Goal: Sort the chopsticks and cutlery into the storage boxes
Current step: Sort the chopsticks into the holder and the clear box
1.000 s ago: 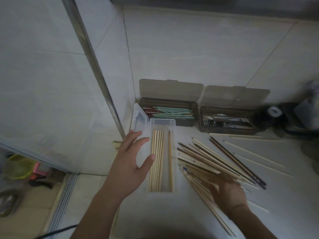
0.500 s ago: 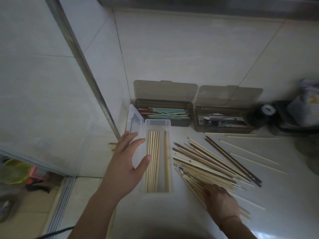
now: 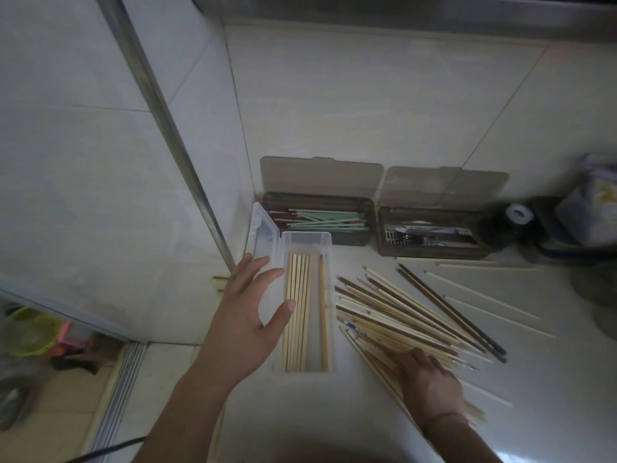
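A clear storage box [image 3: 306,238] lies lengthwise on the counter with several pale wooden chopsticks [image 3: 297,312] inside. My left hand [image 3: 247,312] hovers open at its left side, thumb over the box's left wall. To the right a fanned pile of light and dark chopsticks [image 3: 407,312] covers the counter. My right hand [image 3: 429,385] rests on the pile's near end, fingers curled down onto the sticks; whether it grips any is unclear. Behind, a dark box [image 3: 350,240] holds green and red chopsticks [image 3: 327,219], and a second dark box [image 3: 434,252] holds metal cutlery [image 3: 427,237].
Tiled walls meet in a corner behind the boxes. A metal frame post [image 3: 173,135] runs diagonally at left, with the floor below. Loose pale chopsticks [image 3: 484,297] lie at right. Dark objects and a tape roll [image 3: 518,213] crowd the back right.
My right hand has slid toward me along the pile to its near end. My left hand has stayed by the clear box.
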`<state>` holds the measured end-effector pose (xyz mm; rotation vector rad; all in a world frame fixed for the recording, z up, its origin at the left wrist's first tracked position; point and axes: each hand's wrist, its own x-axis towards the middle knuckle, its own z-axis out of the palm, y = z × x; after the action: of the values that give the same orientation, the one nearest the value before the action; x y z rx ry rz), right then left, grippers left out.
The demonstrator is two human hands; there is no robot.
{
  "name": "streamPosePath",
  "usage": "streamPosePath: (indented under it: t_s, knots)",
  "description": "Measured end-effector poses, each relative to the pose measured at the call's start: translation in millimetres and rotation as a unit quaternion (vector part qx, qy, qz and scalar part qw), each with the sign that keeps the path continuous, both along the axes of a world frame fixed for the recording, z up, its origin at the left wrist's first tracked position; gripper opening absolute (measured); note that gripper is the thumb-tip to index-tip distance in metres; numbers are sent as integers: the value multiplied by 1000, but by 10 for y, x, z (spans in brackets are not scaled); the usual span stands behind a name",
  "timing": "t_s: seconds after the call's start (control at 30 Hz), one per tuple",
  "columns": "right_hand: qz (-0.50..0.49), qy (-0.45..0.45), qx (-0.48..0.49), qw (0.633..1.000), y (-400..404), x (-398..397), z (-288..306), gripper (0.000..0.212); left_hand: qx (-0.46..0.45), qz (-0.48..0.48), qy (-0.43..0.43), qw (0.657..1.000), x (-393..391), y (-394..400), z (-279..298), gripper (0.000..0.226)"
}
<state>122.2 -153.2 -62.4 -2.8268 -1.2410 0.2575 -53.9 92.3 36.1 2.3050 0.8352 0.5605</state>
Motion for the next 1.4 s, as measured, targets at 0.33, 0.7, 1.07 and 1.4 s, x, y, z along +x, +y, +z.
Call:
streamPosePath:
  t_s: [0.33,0.7,1.07,1.4]
  knots:
    - [24,-18,-89,996,68,-3,-29,30,12,-5,19,1000,-1,9,-35,50]
    - [17,-18,-114,993,225,42,131,16,1,-10,17,1000,-34,42,-44,55]
    - [-145,274,367,877,1223,394,915,25,-10,-11,21,1000,-46,67,-49,53]
    - [-60,337,279,897,2119,222,1029,16,-13,-1,11,1000,-66,106,-70,51]
